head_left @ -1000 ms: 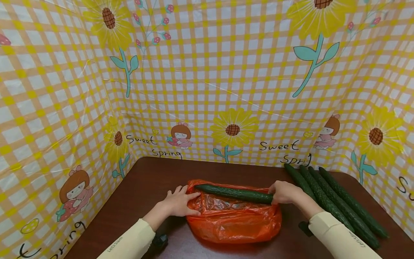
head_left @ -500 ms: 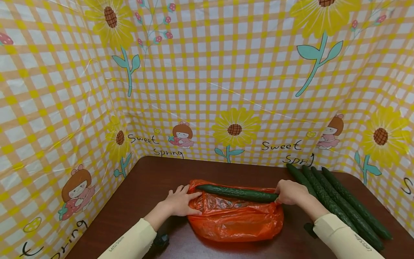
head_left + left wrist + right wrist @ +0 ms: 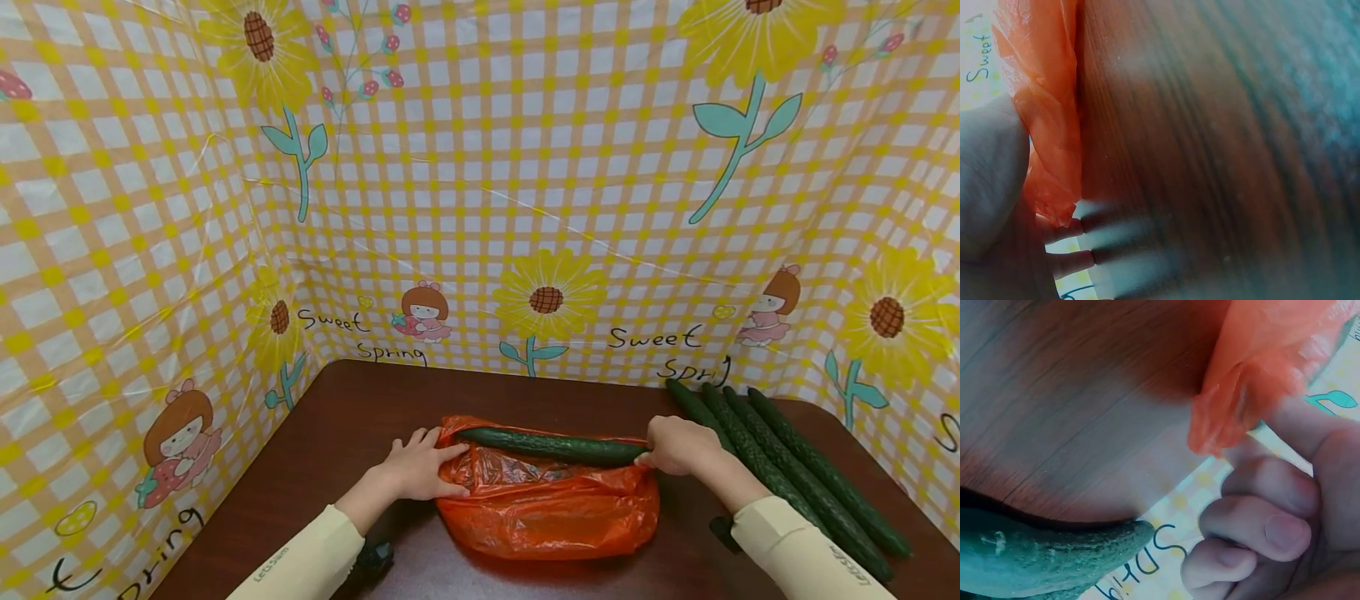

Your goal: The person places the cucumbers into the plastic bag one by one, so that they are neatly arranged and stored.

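An orange-red plastic bag (image 3: 551,521) lies crumpled on the table, with a long dark green cucumber (image 3: 555,445) along the far side of its opening. My left hand (image 3: 416,468) rests at the bag's left end, fingers spread and straight, thumb on the plastic. In the left wrist view, the bag (image 3: 1054,119) hangs by the palm. My right hand (image 3: 678,446), at the other end, has curled fingers and pinches the bag's edge between thumb and index finger, beside the cucumber's right tip. The right wrist view shows the bag's gathered edge (image 3: 1216,425) at these fingertips.
Several cucumbers (image 3: 795,467) lie side by side at the right of the dark wooden table (image 3: 360,400), close to my right forearm. A checked sunflower-print cloth (image 3: 465,208) stands as walls behind and at both sides.
My right hand has shifted slightly right from the cucumber's tip, pulling the bag's edge a little. The left hand stays put. The head view has drifted slightly.
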Demonstrator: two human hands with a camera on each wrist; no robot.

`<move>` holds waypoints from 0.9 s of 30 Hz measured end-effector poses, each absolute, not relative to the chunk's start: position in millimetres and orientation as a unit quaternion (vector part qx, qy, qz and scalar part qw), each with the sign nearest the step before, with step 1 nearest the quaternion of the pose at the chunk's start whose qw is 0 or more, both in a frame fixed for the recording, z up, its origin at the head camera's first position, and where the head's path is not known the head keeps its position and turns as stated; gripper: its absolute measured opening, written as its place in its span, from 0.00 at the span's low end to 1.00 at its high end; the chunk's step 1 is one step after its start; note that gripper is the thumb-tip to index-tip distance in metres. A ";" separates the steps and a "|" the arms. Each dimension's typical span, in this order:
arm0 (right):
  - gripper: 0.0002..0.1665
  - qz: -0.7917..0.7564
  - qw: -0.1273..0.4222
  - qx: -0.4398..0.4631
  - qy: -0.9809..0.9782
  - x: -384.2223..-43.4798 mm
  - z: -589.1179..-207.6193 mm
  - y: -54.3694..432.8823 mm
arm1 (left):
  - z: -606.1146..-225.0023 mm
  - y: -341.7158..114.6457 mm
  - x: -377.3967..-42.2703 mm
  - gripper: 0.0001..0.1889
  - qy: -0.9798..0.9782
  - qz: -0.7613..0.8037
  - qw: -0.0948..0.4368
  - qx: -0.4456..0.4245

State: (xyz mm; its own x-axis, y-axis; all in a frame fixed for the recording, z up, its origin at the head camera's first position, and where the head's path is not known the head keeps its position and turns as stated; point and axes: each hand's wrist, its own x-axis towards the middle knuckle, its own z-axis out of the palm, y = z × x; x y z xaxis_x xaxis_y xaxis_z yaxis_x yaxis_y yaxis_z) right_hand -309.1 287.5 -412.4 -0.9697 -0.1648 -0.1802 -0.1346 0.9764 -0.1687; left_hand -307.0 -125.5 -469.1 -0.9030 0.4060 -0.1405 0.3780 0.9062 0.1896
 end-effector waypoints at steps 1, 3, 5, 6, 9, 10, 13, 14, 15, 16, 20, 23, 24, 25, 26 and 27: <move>0.22 -0.078 0.093 -0.077 0.990 -308.2 -411.9 287.3 | -468.8 -125.4 -306.8 0.41 0.972 0.079 0.088 0.202; 0.22 -0.073 0.086 -0.080 0.990 -307.1 -410.7 286.6 | -468.3 -125.2 -306.8 0.41 0.972 0.078 0.087 0.202; 0.21 -0.071 0.080 -0.080 0.991 -307.2 -409.2 285.3 | -467.9 -125.1 -307.1 0.41 0.972 0.077 0.084 0.203; 0.20 -0.067 0.077 -0.080 0.992 -307.7 -408.8 284.7 | -467.8 -125.0 -307.1 0.41 0.972 0.076 0.084 0.204; 0.19 -0.059 0.061 -0.079 0.993 -309.9 -408.1 283.0 | -467.4 -124.9 -307.3 0.41 0.973 0.076 0.082 0.204; 0.19 -0.057 0.056 -0.077 0.994 -310.7 -407.9 282.1 | -467.3 -125.0 -307.3 0.41 0.973 0.075 0.082 0.204; 0.17 -0.055 0.041 -0.081 0.994 -313.3 -408.2 279.1 | -467.4 -125.3 -307.3 0.41 0.973 0.075 0.082 0.204; 0.16 -0.057 0.038 -0.084 0.994 -314.1 -408.4 277.4 | -467.5 -125.5 -307.4 0.41 0.973 0.075 0.081 0.204; 0.16 -0.059 0.034 -0.088 0.994 -314.8 -408.6 275.2 | -467.7 -125.7 -307.6 0.41 0.973 0.075 0.080 0.204; 0.18 -0.062 0.031 -0.095 0.993 -315.4 -408.7 272.7 | -468.0 -125.9 -307.7 0.41 0.973 0.074 0.080 0.204; 0.23 -0.078 0.029 -0.138 0.987 -317.1 -412.6 259.9 | -469.4 -126.8 -308.5 0.41 0.973 0.079 0.083 0.202; 0.24 -0.084 0.030 -0.164 0.982 -319.4 -419.0 250.7 | -471.3 -127.1 -309.2 0.41 0.972 0.084 0.089 0.203; 0.25 -0.084 0.030 -0.170 0.981 -320.8 -421.6 248.2 | -472.1 -127.2 -309.4 0.41 0.971 0.084 0.090 0.204; 0.25 -0.084 0.027 -0.172 0.981 -322.2 -424.2 246.0 | -472.8 -127.2 -309.6 0.41 0.971 0.084 0.090 0.205; 0.24 -0.084 0.025 -0.174 0.981 -323.9 -426.6 244.1 | -473.3 -127.1 -309.8 0.41 0.971 0.083 0.090 0.206; 0.24 -0.082 0.023 -0.177 0.980 -325.7 -428.8 242.5 | -473.8 -127.1 -310.0 0.41 0.971 0.082 0.089 0.207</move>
